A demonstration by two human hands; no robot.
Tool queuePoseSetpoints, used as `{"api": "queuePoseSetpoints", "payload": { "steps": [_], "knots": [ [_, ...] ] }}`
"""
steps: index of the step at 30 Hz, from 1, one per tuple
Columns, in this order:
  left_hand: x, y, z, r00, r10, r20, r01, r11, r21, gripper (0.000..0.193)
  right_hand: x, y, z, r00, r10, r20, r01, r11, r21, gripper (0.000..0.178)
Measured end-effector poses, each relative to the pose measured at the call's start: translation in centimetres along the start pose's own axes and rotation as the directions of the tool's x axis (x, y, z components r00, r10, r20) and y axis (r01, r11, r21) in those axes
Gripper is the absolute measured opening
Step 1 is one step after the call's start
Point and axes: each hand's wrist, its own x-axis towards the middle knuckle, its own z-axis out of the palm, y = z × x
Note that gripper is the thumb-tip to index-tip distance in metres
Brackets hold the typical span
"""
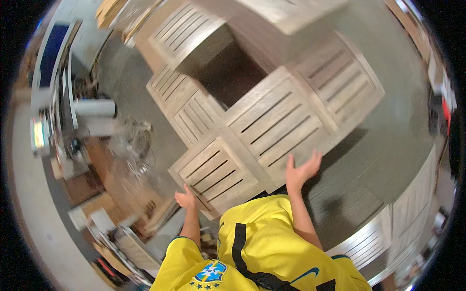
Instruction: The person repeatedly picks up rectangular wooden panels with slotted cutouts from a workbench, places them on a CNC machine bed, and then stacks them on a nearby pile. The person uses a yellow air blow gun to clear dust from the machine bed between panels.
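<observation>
A long, pale wooden panel (272, 121) with rows of slots lies at an angle in front of my body. My left hand (186, 198) is at its near left corner, thumb upward over the edge, the other fingers partly hidden; it appears to grip the panel. Along the near edge, my right hand (304, 172) rests against the wood with its thumb and fingers spread apart. More slatted wooden pieces (182, 104) adjoin the far side, around a dark opening (230, 72). The far part is blurred.
Another pale wooden piece (291, 12) stands at the top. Slatted panels (364, 247) lie at the lower right. To the left are cardboard (104, 208), tangled clear wrapping (136, 145), a white cylinder (95, 107) and a lit screen (39, 133). Grey ribbed flooring (340, 208) runs underneath.
</observation>
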Motion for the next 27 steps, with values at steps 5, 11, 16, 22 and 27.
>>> {"api": "queuePoseSetpoints", "payload": {
  "steps": [5, 11, 16, 22, 27],
  "knots": [
    [-3.7, -9.0, 2.5, 0.903, -0.044, 0.428, 0.242, 0.874, -0.422, 0.093, -2.0, 1.1, -0.8, 0.993, -0.033, 0.115, 0.061, 0.967, -0.247, 0.1],
    [-6.5, -7.5, 3.7, 0.971, -0.073, 0.229, 0.192, 0.809, -0.555, 0.082, -6.7, -6.7, 0.9, 0.622, -0.572, 0.535, 0.652, 0.757, 0.052, 0.103],
    [-6.0, -8.5, 4.5, 0.977, -0.082, 0.195, 0.174, 0.837, -0.518, 0.083, -9.1, -7.8, 4.3, 0.543, -0.608, 0.579, 0.751, 0.66, -0.01, 0.103],
    [-5.5, -8.2, 3.6, 0.978, -0.06, 0.201, 0.149, 0.87, -0.47, 0.08, -9.4, -7.3, 4.7, 0.514, -0.62, 0.593, 0.791, 0.61, -0.048, 0.096],
    [-5.4, -8.8, 5.0, 0.984, -0.022, 0.178, 0.098, 0.898, -0.429, 0.082, -9.7, -8.1, 4.2, 0.537, -0.62, 0.572, 0.773, 0.633, -0.04, 0.089]
  ]
}}
